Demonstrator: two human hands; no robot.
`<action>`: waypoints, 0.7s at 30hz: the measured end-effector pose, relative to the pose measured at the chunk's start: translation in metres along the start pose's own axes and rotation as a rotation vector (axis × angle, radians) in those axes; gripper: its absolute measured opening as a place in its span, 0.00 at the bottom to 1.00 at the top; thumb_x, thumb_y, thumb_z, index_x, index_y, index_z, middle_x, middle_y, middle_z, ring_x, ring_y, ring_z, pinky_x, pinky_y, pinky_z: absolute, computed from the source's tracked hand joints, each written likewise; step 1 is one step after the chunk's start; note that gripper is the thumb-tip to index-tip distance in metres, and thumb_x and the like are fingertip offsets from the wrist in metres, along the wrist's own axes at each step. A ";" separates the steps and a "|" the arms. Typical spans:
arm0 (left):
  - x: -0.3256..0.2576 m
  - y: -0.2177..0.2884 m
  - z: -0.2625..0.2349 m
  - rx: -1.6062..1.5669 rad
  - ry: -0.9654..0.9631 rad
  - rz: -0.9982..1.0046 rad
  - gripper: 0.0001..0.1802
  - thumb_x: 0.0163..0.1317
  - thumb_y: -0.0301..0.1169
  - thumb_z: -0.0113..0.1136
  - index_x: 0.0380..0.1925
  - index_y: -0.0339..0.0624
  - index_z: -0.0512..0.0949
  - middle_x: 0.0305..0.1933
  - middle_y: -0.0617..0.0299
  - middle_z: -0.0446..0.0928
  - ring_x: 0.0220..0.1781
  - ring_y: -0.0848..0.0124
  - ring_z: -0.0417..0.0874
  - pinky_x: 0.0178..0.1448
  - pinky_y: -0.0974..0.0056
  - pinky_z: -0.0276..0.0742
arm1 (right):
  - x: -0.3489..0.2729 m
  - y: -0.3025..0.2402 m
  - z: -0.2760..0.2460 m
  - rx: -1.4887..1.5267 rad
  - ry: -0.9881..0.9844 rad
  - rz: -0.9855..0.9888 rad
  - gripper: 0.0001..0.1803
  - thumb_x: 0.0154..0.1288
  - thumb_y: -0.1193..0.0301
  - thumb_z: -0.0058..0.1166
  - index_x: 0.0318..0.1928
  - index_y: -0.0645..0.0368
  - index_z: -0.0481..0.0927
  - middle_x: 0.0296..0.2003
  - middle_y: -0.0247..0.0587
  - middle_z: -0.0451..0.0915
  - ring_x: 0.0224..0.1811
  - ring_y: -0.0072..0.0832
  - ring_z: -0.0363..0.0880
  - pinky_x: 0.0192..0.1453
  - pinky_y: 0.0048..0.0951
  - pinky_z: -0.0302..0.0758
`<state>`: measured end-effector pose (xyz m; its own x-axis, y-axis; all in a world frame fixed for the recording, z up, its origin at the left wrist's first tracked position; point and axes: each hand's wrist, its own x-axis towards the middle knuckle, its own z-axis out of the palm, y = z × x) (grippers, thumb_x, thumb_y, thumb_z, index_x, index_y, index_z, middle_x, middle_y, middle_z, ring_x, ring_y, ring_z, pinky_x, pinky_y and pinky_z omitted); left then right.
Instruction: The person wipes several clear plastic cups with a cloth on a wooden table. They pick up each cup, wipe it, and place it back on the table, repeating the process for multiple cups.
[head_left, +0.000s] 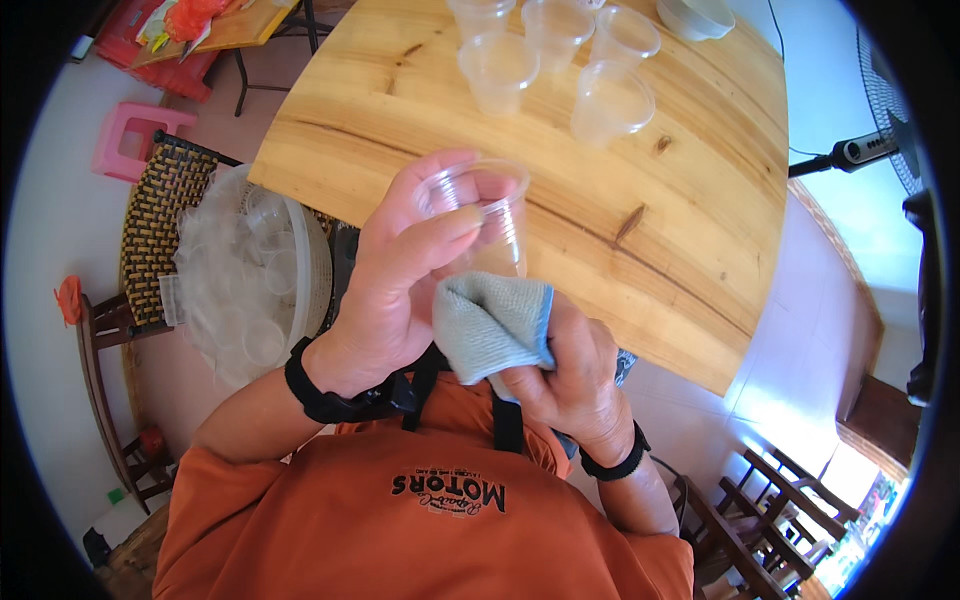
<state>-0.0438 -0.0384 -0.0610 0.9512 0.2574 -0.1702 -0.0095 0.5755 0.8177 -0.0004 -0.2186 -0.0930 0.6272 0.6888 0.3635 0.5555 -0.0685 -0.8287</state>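
Observation:
Close to my chest, at the table's near edge, my left hand [405,260] is closed around a clear plastic cup [505,235], thumb near its rim. My right hand [575,370] grips a folded grey-green cloth [490,325] with a blue edge. The cloth lies against the lower part of the cup and hides its base. Farther off on the wooden table [400,120] stand several more clear plastic cups, among them one cup [500,75] left of the middle and another cup [612,105] to its right.
A white bowl [697,18] sits at the table's far side. To my left, a large basket [318,265] full of clear plastic containers rests by a woven chair [165,220]. Beyond it is a pink stool [135,140]. A black fan [860,152] stands at the right; wooden chairs [760,520] are lower right.

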 end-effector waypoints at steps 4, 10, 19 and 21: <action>0.003 0.009 -0.008 -0.050 0.014 0.010 0.37 0.63 0.39 0.59 0.67 0.33 0.59 0.67 0.43 0.66 0.70 0.49 0.68 0.73 0.52 0.64 | 0.000 0.006 -0.012 0.036 0.099 0.258 0.19 0.61 0.72 0.62 0.51 0.65 0.74 0.33 0.52 0.80 0.32 0.49 0.82 0.38 0.39 0.78; 0.000 0.007 -0.002 -0.120 -0.094 0.054 0.41 0.58 0.38 0.65 0.67 0.32 0.58 0.67 0.42 0.66 0.71 0.48 0.67 0.74 0.51 0.62 | 0.007 0.007 -0.011 0.337 -0.016 0.599 0.15 0.68 0.69 0.59 0.50 0.65 0.77 0.33 0.44 0.82 0.35 0.25 0.80 0.40 0.29 0.77; -0.007 0.032 -0.015 0.419 -0.227 0.155 0.43 0.55 0.35 0.72 0.67 0.37 0.59 0.62 0.53 0.68 0.66 0.65 0.69 0.72 0.59 0.61 | 0.010 0.000 -0.011 0.733 0.020 0.647 0.14 0.70 0.70 0.57 0.51 0.64 0.77 0.35 0.31 0.80 0.36 0.15 0.74 0.40 0.21 0.74; -0.009 0.043 -0.019 0.569 -0.265 0.124 0.42 0.54 0.35 0.72 0.65 0.37 0.60 0.60 0.55 0.70 0.63 0.65 0.72 0.69 0.60 0.64 | 0.011 0.000 -0.011 0.704 0.021 0.637 0.14 0.70 0.70 0.57 0.51 0.64 0.77 0.34 0.31 0.80 0.36 0.15 0.74 0.41 0.21 0.74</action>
<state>-0.0588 -0.0013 -0.0352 0.9983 0.0526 0.0264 -0.0281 0.0326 0.9991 0.0127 -0.2192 -0.0847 0.7124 0.6582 -0.2435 -0.3471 0.0289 -0.9374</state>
